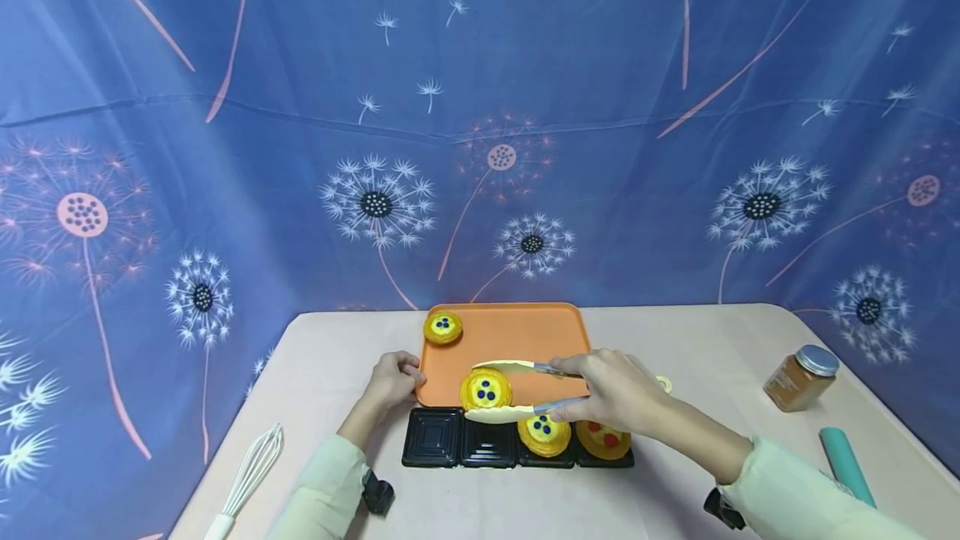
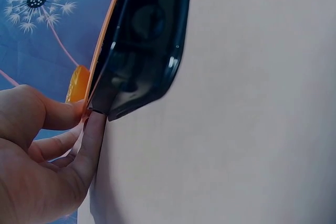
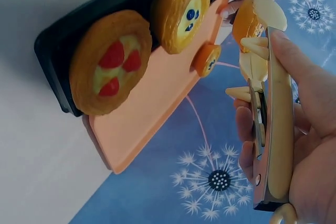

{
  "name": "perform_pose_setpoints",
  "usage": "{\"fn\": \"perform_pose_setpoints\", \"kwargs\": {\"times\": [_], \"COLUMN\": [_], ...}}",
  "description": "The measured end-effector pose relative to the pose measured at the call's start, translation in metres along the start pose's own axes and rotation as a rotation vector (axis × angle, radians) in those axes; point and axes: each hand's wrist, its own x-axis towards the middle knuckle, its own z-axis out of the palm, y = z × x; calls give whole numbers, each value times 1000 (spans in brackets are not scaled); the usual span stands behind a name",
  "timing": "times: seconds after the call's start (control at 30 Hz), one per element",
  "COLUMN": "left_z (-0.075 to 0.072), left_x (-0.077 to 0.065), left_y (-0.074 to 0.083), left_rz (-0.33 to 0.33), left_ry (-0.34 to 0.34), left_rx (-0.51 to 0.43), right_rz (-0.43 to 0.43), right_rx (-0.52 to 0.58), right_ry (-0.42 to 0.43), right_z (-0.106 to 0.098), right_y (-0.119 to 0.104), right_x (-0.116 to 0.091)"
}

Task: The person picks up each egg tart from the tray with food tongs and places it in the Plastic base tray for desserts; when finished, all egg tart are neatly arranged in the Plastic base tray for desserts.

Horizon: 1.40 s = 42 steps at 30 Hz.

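Blue cloth, printed with dandelions, hangs behind the pale tabletop; on a clock face centred on the orange tray, the cloth lies at 12.

At 8 o'clock, far out on the left, lies a white-handled whisk. Nearer in, between 8 and 9, the left hand has its grip closed down to the thickness of the tray's rim, thumb on one face and fingers on the other. At 10 o'clock a small tart with dark blue berries sits on the tray, in its back left corner.

Along the tray's front edge, at 6, runs a black container of four compartments in a row. At 7 o'clock, over the tray's front edge, the held tart, also berry-topped, is face up between the pale tips of the tongs, which stand apart by its width. A blueberry tart fills the third compartment from the left, at 5, and a red-topped tart the fourth, at 4.

Between 3 and 4, the right hand has its grip wrapped about the tongs, thumb on one arm and curled fingers against the other. Well apart, at 3, is a brown jar with a silvery lid; past it, a teal cylinder lies between 3 and 4.
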Motion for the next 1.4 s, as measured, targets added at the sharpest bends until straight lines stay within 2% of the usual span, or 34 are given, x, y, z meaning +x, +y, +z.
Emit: {"fn": "perform_pose_setpoints", "kwargs": {"times": [0.33, 0.53, 0.7, 1.07, 1.4], "left_z": [0, 0, 0, 0, -1], "left_x": [0, 1, 2, 2, 3], "left_y": [0, -1, -2, -1, -2], "left_rz": [3, 2, 2, 4, -4], "left_ry": [13, 9, 15, 12, 12], "left_rx": [9, 2, 7, -2, -8], "right_rz": [9, -5, -30, -48, -32], "right_rx": [5, -30, -78, -87, -100], "right_ry": [-30, -50, -50, -71, -86], "right_z": [5, 12, 19, 22, 25], "right_y": [0, 0, -1, 0, -1], "right_x": [-8, -9, -8, -4, 0]}}
